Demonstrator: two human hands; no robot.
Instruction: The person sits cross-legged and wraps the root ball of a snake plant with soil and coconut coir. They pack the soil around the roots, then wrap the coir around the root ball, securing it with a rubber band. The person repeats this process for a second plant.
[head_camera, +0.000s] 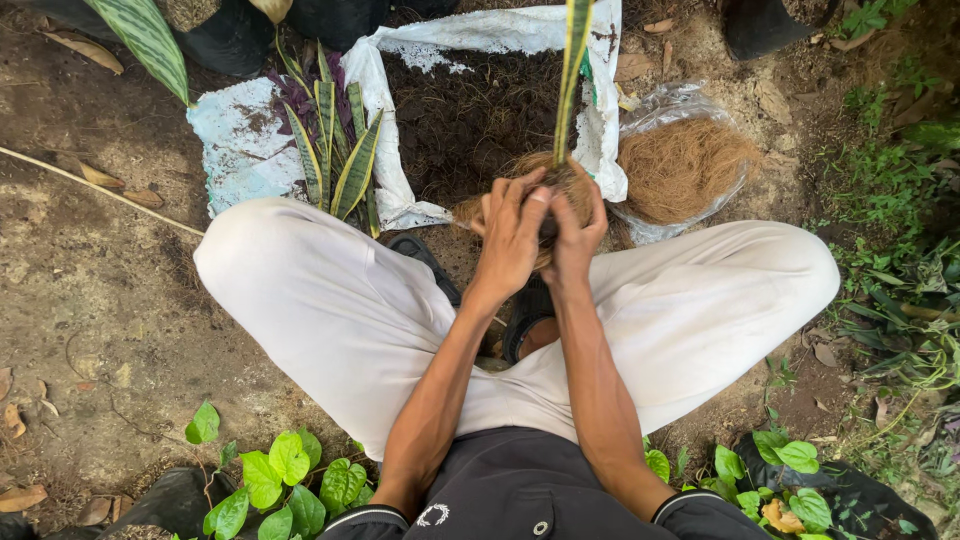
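My left hand (510, 235) and my right hand (578, 232) are cupped together around a ball of brown coconut fibre (562, 180) at the base of a single striped snake-plant leaf (572, 70). The leaf stands upright between my hands, above my knees. Both hands press on the fibre ball from either side; what lies inside it is hidden.
An opened white sack of dark soil (470, 110) lies just ahead. A clear plastic bag of loose coconut fibre (685, 165) sits at its right. A clump of snake-plant leaves (335, 150) lies on the sack at left. Black pots with green plants (285, 480) stand near me.
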